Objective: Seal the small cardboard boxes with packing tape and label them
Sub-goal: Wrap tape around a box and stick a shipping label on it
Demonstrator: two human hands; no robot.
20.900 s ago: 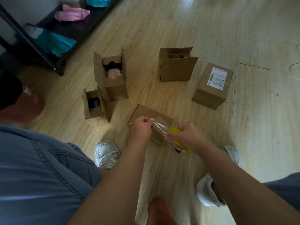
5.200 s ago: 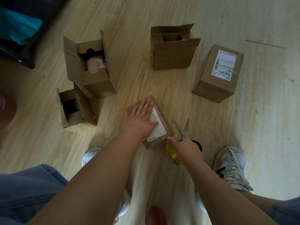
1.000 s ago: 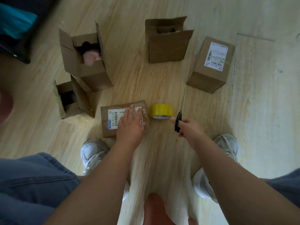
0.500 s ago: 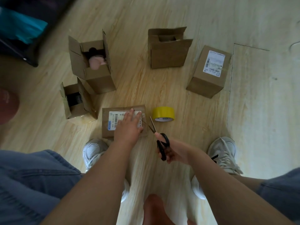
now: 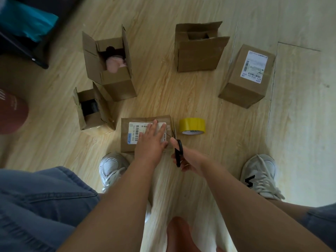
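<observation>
- Left grip (image 5: 151, 142), fingers flat, presses the labelled brown cardboard box (image 5: 125, 146) on the wooden floor (image 5: 163, 91).
- Right grip (image 5: 187, 160), curled round black scissors (image 5: 179, 149), has brought the blades to its 3 o'clock edge; cutting tape there probably finishes this seal.

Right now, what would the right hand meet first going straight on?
Probably nothing near: the right hand aims its scissors up the gap between labelled box and tape roll, onto bare floor.

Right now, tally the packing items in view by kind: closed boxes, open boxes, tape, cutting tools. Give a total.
Closed, labelled cardboard boxes: 2
Open cardboard boxes: 3
Yellow packing tape roll: 1
Black-handled scissors: 1
Total: 7
</observation>
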